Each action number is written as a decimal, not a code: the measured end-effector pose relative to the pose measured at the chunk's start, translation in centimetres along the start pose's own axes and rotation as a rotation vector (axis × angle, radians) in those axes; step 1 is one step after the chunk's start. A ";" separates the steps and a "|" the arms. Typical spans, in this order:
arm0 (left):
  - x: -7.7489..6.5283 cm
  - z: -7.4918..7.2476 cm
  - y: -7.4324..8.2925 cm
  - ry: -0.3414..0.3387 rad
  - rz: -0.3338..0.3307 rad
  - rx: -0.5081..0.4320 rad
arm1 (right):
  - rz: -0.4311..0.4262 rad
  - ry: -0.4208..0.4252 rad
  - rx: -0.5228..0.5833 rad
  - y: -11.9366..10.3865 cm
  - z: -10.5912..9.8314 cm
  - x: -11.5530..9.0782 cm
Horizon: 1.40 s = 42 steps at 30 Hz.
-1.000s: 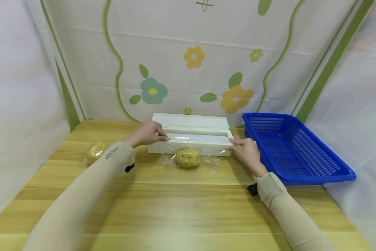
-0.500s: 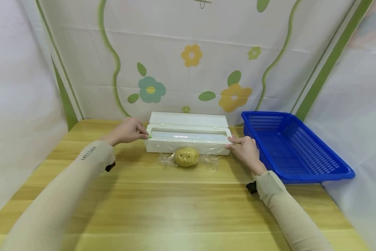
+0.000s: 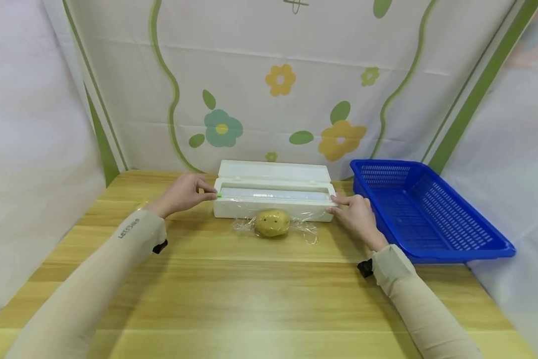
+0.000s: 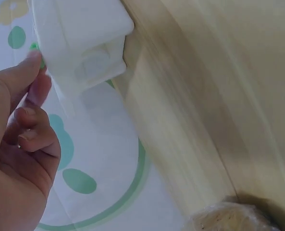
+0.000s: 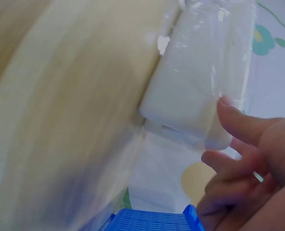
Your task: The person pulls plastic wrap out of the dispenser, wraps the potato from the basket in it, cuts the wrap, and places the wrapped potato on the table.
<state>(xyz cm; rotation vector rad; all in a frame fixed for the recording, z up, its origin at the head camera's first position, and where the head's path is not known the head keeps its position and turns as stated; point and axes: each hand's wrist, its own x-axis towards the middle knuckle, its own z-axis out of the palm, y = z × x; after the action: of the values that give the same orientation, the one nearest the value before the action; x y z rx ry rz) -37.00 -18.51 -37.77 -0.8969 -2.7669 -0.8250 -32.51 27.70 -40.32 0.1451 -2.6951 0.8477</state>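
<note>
A white cling film dispenser box (image 3: 230,209) stands at the back of the table, its lid (image 3: 275,171) raised. My left hand (image 3: 183,195) pinches the small green slider (image 4: 34,47) of the cutter between thumb and forefinger, at the box's left end. At the right end my right hand (image 3: 356,218) grips the box, thumb on the top edge and fingers below. Clear film (image 3: 305,230) hangs over the front of the box and spreads around a potato (image 3: 272,223) lying before it. Beside my left forearm is a film-wrapped potato (image 4: 231,219), mostly hidden by the sleeve in the head view.
A blue plastic basket (image 3: 435,257) with perforated sides stands right of the box, close to my right hand. Behind everything hangs a white cloth (image 3: 251,45) printed with flowers. The wooden table (image 3: 264,299) stretches toward me in front of the potato.
My left hand has slid the green slider leftward to the box's left end, then stayed there. My right hand has kept its grip. My left sleeve now covers most of the wrapped potato.
</note>
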 end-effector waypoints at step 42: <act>0.3 3.7 4.6 0.165 0.106 0.106 | 0.126 -0.112 0.200 -0.9 -0.2 -1.4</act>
<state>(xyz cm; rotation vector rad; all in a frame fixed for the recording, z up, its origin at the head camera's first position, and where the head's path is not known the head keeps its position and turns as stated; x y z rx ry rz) -34.39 -13.29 -38.67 -0.9037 -2.5713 -0.6940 -30.98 27.13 -40.11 0.0696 -2.7407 1.1797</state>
